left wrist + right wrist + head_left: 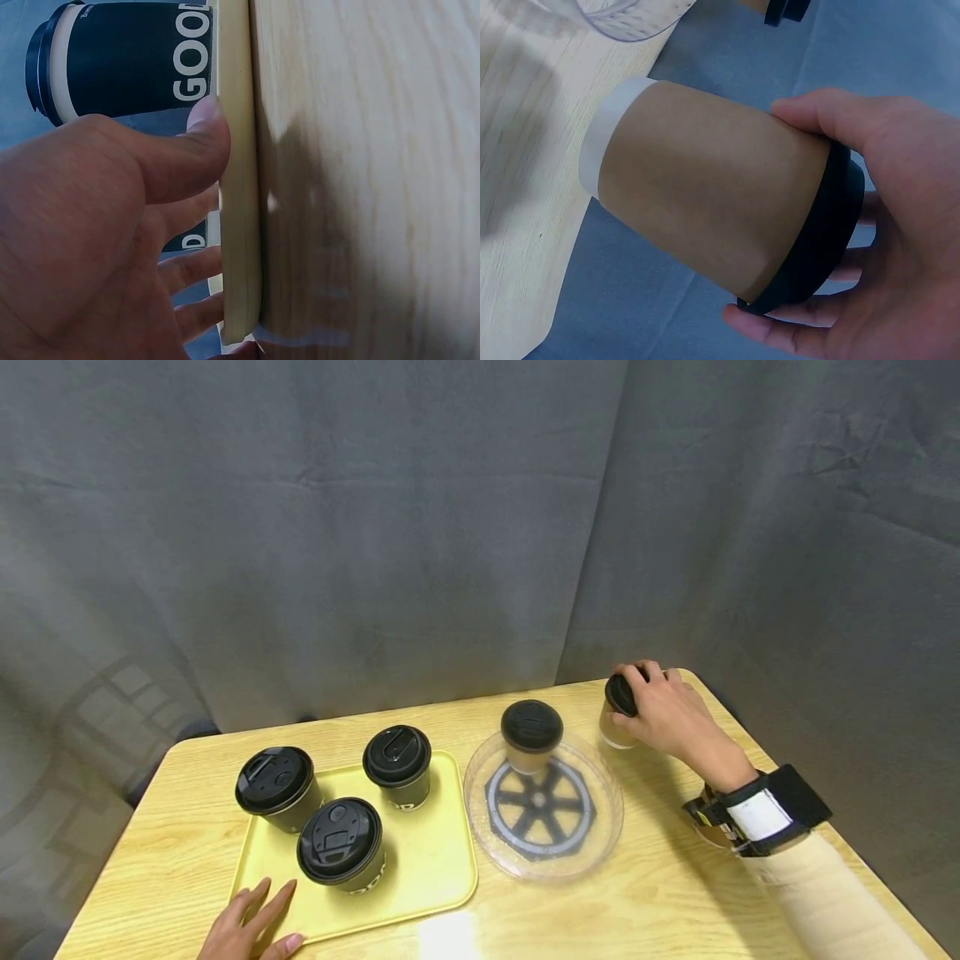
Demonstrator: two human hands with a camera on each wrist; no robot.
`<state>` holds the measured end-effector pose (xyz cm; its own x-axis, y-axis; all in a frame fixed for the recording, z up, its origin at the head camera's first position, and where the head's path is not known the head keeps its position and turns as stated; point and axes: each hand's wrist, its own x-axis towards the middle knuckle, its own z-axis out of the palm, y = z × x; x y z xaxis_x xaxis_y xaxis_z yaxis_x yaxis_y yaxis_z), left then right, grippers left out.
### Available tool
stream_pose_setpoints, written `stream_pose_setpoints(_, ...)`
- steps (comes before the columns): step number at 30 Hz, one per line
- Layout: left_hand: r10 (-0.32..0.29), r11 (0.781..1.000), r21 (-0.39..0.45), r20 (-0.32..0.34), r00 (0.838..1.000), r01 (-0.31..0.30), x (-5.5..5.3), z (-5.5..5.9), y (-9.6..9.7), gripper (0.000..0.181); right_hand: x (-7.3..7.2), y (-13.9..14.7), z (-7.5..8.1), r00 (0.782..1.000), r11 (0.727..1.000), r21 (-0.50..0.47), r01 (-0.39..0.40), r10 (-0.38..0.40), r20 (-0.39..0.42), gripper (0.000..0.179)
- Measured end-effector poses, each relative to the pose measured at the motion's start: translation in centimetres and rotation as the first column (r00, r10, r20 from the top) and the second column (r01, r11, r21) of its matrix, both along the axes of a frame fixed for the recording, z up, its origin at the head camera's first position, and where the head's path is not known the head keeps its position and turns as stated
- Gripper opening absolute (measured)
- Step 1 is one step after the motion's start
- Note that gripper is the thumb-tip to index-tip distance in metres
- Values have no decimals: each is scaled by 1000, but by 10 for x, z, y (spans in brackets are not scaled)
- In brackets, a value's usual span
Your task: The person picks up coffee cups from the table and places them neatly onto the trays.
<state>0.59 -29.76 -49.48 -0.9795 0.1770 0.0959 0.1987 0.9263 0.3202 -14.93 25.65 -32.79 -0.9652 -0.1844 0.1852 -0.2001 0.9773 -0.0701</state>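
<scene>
At the table's far right corner my right hand (670, 710) grips a paper coffee cup (616, 727) from above, its thumb and fingers around the black lid (821, 240). The right wrist view shows this cup's brown sleeve (712, 187) and pale base; whether the base touches the table, I cannot tell. My left hand (247, 927) rests loosely at the near left corner of a yellow tray (420, 877), thumb touching its rim in the left wrist view. On the tray stand dark cups with black lids: one nearest that hand (341, 847), one left (277, 789), one behind (397, 768).
Between the tray and my right hand lies a round clear plastic dish (611, 827) with a dark spoked pattern in its middle. A brown cup with a black lid (531, 739) stands at its far side. Grey curtains (375, 543) hang behind the wooden table (660, 893).
</scene>
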Motion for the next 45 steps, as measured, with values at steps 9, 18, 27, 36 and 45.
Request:
stream_pose_setpoints(9, 3, 1000, -7, -11, 1000, -3, -1, -3, -1, 61, 8, -8, 5, 1000, 1000, 4, 16, -16, -9, 64)
stream_pose_setpoints(18, 12, 1000, 2, -11, 1000, -12, -1, -4, 1, 61, 18, -16, 12, 999, 1000, 20, -1, 2, -39, 67)
stream_pose_setpoints(27, 26, 1000, -2, -2, 1000, -26, -2, 0, 5, 61, 25, -22, 13, 995, 999, 36, -23, 27, -93, 66)
stream_pose_setpoints(36, 37, 999, 3, 26, 999, -37, -3, 3, 8, 62, 32, -32, 8, 997, 999, 26, -34, 36, -73, 62)
stream_pose_setpoints(45, 33, 999, 21, 3, 999, -33, -2, 1, 8, 62, 38, -46, -2, 990, 996, 36, -86, 90, -113, 61)
